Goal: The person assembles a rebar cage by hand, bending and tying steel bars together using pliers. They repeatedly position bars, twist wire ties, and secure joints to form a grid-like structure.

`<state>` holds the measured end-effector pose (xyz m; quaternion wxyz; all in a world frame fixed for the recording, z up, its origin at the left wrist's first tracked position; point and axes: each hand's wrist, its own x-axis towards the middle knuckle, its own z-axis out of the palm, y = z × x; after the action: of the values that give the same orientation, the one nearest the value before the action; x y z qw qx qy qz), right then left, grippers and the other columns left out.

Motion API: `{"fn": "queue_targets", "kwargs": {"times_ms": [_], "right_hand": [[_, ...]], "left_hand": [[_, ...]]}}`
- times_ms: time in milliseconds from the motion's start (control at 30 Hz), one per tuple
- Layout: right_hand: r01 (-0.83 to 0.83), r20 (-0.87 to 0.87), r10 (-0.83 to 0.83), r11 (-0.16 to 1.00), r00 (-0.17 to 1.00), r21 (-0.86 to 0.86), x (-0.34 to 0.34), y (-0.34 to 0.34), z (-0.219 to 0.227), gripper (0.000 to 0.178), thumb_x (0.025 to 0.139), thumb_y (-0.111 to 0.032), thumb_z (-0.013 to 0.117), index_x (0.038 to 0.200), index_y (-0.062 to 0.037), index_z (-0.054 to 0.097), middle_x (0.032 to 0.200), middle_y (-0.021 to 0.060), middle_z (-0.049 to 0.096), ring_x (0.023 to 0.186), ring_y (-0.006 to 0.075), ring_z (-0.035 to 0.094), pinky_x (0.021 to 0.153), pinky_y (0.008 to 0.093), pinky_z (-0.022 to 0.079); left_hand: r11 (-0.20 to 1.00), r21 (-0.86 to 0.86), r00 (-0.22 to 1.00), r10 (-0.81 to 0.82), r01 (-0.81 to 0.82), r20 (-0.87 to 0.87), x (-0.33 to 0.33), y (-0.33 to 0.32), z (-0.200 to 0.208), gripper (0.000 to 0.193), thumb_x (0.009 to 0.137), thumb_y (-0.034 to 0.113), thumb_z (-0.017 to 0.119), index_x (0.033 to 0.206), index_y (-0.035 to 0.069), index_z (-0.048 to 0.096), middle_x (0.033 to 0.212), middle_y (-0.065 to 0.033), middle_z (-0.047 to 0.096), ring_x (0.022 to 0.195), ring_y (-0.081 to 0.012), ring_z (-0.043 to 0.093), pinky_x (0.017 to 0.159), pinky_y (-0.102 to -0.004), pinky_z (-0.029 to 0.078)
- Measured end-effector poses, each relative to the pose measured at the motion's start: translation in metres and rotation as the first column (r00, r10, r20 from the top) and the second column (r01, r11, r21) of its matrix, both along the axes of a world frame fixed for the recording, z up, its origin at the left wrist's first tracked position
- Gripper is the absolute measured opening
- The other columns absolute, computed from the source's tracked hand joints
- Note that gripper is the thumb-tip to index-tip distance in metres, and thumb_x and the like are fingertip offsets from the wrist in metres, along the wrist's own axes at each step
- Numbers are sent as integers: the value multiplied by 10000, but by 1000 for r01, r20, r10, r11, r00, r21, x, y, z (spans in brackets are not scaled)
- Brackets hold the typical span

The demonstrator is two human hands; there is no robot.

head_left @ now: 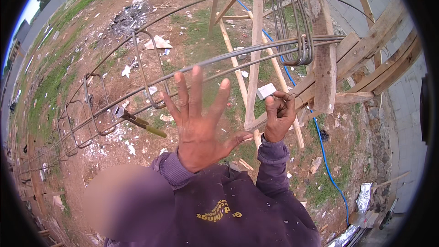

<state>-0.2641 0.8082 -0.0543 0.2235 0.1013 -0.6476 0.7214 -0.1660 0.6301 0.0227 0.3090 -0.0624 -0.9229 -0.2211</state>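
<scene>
My left hand (197, 121) is raised in the middle with its fingers spread and nothing in it. It appears in front of the long steel reinforcing bars (238, 52); contact with them cannot be made out. To its right, my right hand (279, 118) pinches a small white block (265, 91) between thumb and fingers. Bent steel stirrups (145, 71) sit around the bars on the left, and a bunch of stirrups (305, 50) hangs at the right end. A tool with a grey metal head and yellowish handle (148, 127) rests at the bars, left of my left hand.
Wooden posts and planks (325, 64) form a frame at the right, under the bars. A blue hose (325, 155) runs along the ground there. A grey block wall (407, 123) stands at the far right. Scraps of white litter (157, 42) lie on the dirt and grass.
</scene>
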Motion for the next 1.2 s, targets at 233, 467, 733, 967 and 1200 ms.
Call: {"fn": "queue_targets", "kwargs": {"times_ms": [233, 467, 733, 967, 1200], "right_hand": [[304, -279, -296, 953, 914, -15, -57, 10, 46, 394, 865, -140, 816, 1175, 0, 619, 652, -81, 445, 557, 4, 357, 515, 184, 256], [238, -310, -223, 971, 924, 9, -88, 12, 63, 262, 857, -141, 822, 1008, 16, 678, 588, -64, 457, 516, 5, 343, 485, 195, 238], [237, -214, -262, 962, 941, -137, -102, 37, 80, 251, 884, -118, 790, 989, 65, 655, 628, -26, 528, 552, 29, 400, 504, 204, 299], [36, -195, -55, 995, 979, -97, -94, 46, 75, 251, 904, -152, 775, 966, 44, 630, 678, 60, 663, 600, 83, 579, 566, 202, 426], [-55, -156, 43, 996, 987, -74, -92, 47, 72, 264, 937, -173, 735, 1040, 57, 655, 715, -6, 605, 593, 21, 486, 516, 190, 365]], "left_hand": [[980, -34, 981, 193, -194, -28, -19, 11, -1, 1152, 660, 612, 832, 1596, 220, 287, 1664, -251, 35, 1519, -498, -63, 1109, -732, -92], [843, 28, 834, 536, -537, -132, -57, 23, -15, 1208, 682, 763, 740, 1621, 268, 163, 1675, -198, -48, 1504, -513, -107, 1076, -790, -71], [658, 19, 650, 749, -753, -128, -89, 28, -20, 1295, 602, 965, 573, 1615, 260, 181, 1662, -235, -33, 1479, -560, -99, 1025, -843, -76], [576, 21, 573, 816, -817, -82, -96, 30, -17, 1371, 542, 1014, 534, 1615, 235, 186, 1651, -264, -22, 1478, -564, -86, 1008, -856, -87], [604, 62, 605, 796, -794, -8, -97, 31, -11, 1378, 561, 1006, 533, 1606, 163, 221, 1643, -284, 48, 1484, -552, -81, 1042, -827, -89]]}}
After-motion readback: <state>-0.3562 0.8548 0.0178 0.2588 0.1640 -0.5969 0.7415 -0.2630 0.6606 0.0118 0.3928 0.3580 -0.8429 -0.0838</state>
